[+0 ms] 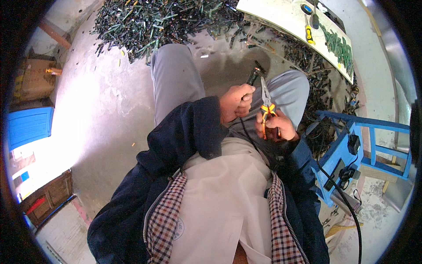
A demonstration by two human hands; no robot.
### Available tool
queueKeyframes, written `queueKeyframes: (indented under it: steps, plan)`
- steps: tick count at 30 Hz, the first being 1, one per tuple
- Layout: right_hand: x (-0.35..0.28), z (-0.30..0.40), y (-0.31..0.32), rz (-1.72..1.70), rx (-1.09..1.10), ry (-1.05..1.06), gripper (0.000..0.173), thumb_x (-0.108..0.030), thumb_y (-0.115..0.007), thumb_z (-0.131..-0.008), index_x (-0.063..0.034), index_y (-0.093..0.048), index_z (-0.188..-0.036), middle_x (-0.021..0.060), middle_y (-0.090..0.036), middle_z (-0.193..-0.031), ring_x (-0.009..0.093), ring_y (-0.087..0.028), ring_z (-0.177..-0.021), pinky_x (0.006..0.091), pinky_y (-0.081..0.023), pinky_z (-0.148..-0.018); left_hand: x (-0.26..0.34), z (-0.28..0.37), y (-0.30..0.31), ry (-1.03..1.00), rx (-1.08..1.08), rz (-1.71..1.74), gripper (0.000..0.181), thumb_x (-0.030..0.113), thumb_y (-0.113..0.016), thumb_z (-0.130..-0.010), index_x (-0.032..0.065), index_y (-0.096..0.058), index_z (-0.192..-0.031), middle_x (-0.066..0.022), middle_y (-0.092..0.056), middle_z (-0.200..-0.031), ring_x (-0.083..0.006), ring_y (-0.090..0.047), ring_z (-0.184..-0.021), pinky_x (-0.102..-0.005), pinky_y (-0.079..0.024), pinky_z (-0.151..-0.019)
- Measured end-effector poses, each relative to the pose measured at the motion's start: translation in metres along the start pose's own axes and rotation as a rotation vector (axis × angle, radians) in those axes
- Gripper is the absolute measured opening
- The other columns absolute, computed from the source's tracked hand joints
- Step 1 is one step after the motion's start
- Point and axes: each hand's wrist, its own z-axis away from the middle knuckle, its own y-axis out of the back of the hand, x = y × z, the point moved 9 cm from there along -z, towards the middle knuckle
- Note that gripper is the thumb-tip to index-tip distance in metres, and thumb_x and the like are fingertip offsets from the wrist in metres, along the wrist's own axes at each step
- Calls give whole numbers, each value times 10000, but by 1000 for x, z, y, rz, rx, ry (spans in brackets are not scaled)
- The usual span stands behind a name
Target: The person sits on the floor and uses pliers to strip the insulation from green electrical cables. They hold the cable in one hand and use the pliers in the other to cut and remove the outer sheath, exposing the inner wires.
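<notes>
My left hand [236,101] is closed in a fist around a short dark rod-like piece [253,77] with a coppery upper end; its exact kind is not clear. A thin black cable [247,132] runs from below this fist down towards my lap. Needle-nose pliers [265,95] with orange and yellow handles are in my right hand [278,124]. Their jaws point up, close beside the dark piece, and look nearly closed. Both hands are over my lap, above my grey trousers [178,72]. Another small dark piece [260,67] shows just beyond the held one.
A large heap of dark strips [158,24] lies on the concrete floor ahead. At upper right, a white board [273,18] bears green strips [339,46] and a yellow-handled screwdriver [309,33]. On my right stands a blue wooden stool [356,145] with power adapters [353,144] and a black cable [346,198].
</notes>
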Motion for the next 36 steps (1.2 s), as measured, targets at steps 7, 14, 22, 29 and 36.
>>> queueKeyframes:
  steps: [7,14,22,29,36]
  plan:
    - [-30,10,19,680,273,124,206,-75,-481,-795,-16,-556,-977,43,-612,-781,121,-548,-681,283,-432,-560,8,2,17,-63,195,-129,360,285,-511,-917,172,-362,-610,65,-293,-488,-89,-244,-376,-287,-191,-386]
    - [-41,0,12,1169,381,247,157,-84,-477,-763,-11,-520,-895,86,-527,-693,194,-490,-606,346,-414,-558,10,3,26,-111,290,-146,346,237,-529,-909,170,-376,-605,67,-317,-499,-76,-281,-377,-288,-186,-379]
    - [-48,-5,-12,1188,358,341,204,-136,-492,-760,17,-499,-894,166,-490,-695,298,-484,-669,400,-407,-643,20,7,28,-208,416,-372,333,252,-549,-876,131,-463,-578,35,-406,-490,-95,-340,-378,-299,-214,-374]
    - [-43,-9,-19,1072,323,174,254,-140,-502,-776,28,-544,-962,189,-597,-793,339,-560,-752,413,-448,-678,31,14,26,-270,460,-489,305,205,-555,-877,-12,-583,-664,7,-541,-620,-77,-475,-559,-292,-381,-496]
    - [-16,-13,-12,593,236,-36,213,-172,-567,-795,-40,-573,-963,40,-625,-782,122,-556,-620,256,-429,-482,28,2,37,-400,461,-543,327,195,-558,-864,-46,-569,-643,-23,-534,-577,-88,-481,-562,-309,-395,-502]
